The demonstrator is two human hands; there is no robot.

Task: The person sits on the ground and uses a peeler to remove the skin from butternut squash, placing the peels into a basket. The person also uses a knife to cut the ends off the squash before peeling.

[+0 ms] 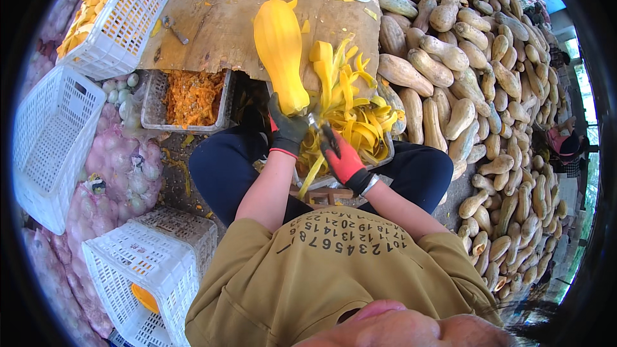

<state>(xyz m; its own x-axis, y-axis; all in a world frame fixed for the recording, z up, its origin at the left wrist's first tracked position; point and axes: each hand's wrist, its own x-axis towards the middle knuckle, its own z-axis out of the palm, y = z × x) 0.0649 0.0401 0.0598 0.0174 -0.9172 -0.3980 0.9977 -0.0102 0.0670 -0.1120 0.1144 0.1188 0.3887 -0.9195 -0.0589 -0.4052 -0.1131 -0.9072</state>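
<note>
My left hand (288,123), in a black and red glove, holds the lower, narrow end of a peeled yellow squash (278,48), whose wide end rests on a wooden board (212,24). Gloved in red and black too, my right hand (341,154) grips a metal-bladed peeler (312,120), its head close to the squash's narrow end. Long yellow peel strips (359,120) hang beside the squash and heap in a tub (387,147) between my knees.
Unpeeled squashes (453,53) pile up on the right. A tray of orange pulp (193,99) stands under the board's left edge. White plastic crates (60,140) and net bags of round vegetables (127,164) lie left. A small tool (176,30) is on the board. A person (566,142) is far right.
</note>
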